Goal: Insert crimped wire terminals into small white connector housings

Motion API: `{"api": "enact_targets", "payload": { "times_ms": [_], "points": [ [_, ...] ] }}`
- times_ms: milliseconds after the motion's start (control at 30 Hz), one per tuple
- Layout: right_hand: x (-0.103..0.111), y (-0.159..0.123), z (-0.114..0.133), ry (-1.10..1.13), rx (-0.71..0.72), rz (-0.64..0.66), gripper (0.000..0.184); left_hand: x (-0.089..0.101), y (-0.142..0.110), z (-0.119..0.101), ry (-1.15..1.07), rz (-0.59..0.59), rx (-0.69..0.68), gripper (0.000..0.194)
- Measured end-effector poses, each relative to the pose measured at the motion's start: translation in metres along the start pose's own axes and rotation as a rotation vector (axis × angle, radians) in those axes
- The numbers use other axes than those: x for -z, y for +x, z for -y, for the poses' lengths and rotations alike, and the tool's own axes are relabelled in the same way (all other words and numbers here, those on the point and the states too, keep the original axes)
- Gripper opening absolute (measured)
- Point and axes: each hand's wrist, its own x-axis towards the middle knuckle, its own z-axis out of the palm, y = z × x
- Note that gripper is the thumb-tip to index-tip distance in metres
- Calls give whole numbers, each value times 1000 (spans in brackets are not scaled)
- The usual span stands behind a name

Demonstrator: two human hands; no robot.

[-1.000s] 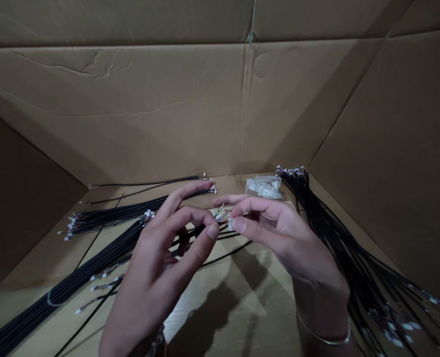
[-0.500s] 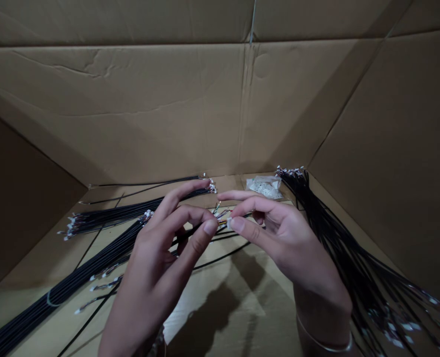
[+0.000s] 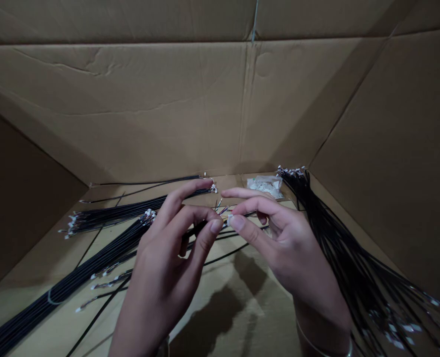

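My left hand [image 3: 167, 263] and my right hand [image 3: 288, 248] are raised close together at the middle of the view. Between them runs a black cable [image 3: 201, 229] ending in thin coloured wires [image 3: 220, 208]. My left thumb and fingers pinch the black cable. My right thumb and forefinger sit at a small white connector [image 3: 229, 220] by the wire ends, though the fingers partly hide it. Bundled black wire harnesses lie on either side, one [image 3: 106, 222] to the left and one [image 3: 339, 243] to the right.
I am working inside a large cardboard box [image 3: 130, 109]. A small plastic bag of white connectors [image 3: 266, 186] lies at the back. A thick black bundle [image 3: 56, 295] runs to the lower left, and a bracelet [image 3: 318, 344] circles my right wrist.
Both hands have shifted slightly right and up, and the thin wire ends now point higher. The view has tilted slightly.
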Motion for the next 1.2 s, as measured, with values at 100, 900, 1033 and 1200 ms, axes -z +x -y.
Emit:
{"api": "enact_targets", "payload": {
  "times_ms": [100,900,1033,1200],
  "points": [
    [4,2,-1,9,22,23,8,3,-1,2,-23,-10,6,10],
    [9,2,-2,106,181,23,7,6,4,18,-225,-1,-178,19],
    [3,1,0,123,184,29,7,5,4,17,-224,7,-175,20],
    [0,3,-2,77,310,-34,14,3,6,14,-228,-15,-189,21]
  ]
}}
